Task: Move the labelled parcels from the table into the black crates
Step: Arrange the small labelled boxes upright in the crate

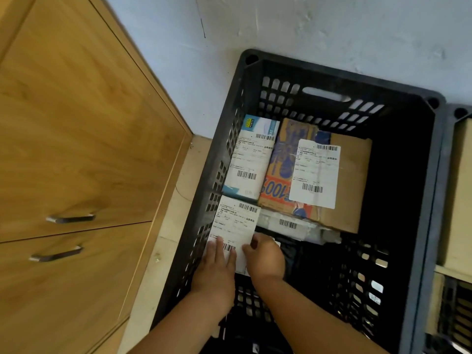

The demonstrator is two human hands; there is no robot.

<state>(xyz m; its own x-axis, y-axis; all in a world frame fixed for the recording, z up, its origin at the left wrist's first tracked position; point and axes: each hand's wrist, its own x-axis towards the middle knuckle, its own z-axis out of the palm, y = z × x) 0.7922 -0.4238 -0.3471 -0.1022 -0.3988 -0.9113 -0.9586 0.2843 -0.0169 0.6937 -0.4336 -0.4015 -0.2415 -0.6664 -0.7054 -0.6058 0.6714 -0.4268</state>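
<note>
So, head view, the only one there is. A black crate (431, 175) is seen from above, set on the floor against a pale wall (332, 29), with a wooden cabinet (76, 123) off to its left. A second crate (459, 116) is just touching its right side, only its corner in view.

Four labelled parcels can be made out inside the black crate. A white box (249, 159) is laid flat in the far left corner, and a brown cardboard box (355, 180) with blue and orange print is lying right beside it, both label-up. A flat clear-wrapped parcel (291, 224) is tucked partly under the near edge of the brown one.

The fourth one, a white parcel (233, 226), is placed along the crate's left wall, just in front of the white box. It's being handled by both hands: the left hand (217, 267) is laid flat on its near end with the fingers straight and pressed down on the label, while the right hand (265, 256) is curled at the parcel's right edge, fingers bent onto it, pretty much a pinch on that edge.
</note>
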